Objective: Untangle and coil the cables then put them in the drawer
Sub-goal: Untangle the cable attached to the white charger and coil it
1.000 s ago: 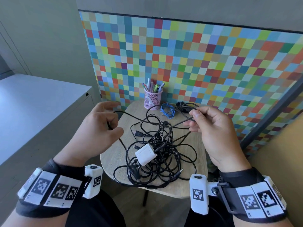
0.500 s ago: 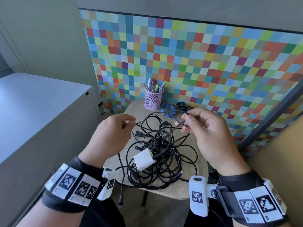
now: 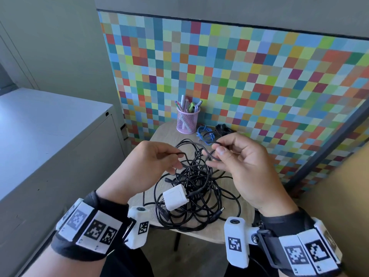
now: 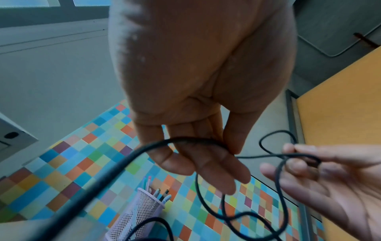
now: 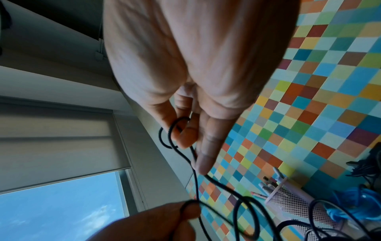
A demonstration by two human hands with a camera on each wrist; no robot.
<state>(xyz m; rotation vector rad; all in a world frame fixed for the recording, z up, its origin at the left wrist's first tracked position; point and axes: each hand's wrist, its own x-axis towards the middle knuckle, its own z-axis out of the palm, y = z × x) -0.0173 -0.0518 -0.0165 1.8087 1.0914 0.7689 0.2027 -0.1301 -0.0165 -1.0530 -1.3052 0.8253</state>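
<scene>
A tangle of black cables (image 3: 195, 194) with a white charger block (image 3: 175, 197) lies on the small round wooden table (image 3: 235, 228). My left hand (image 3: 173, 158) pinches one black cable (image 4: 185, 140) above the pile. My right hand (image 3: 216, 151) pinches a small loop of the same cable (image 5: 175, 130) just to the right, and the two hands are close together. The strand (image 4: 257, 157) runs between them and hangs down into the pile. A coiled blue cable (image 3: 204, 133) and a coiled black cable (image 3: 222, 128) lie at the table's back. No drawer front shows open.
A pink mesh pen cup (image 3: 187, 120) stands at the back of the table against the coloured checker wall (image 3: 239, 76). A grey cabinet (image 3: 50, 136) stands to the left. An orange panel (image 3: 339, 196) lies at the right.
My left hand has moved up and right toward the right hand, sliding along the cable. The right hand now holds a small loop. The view has shifted closer.
</scene>
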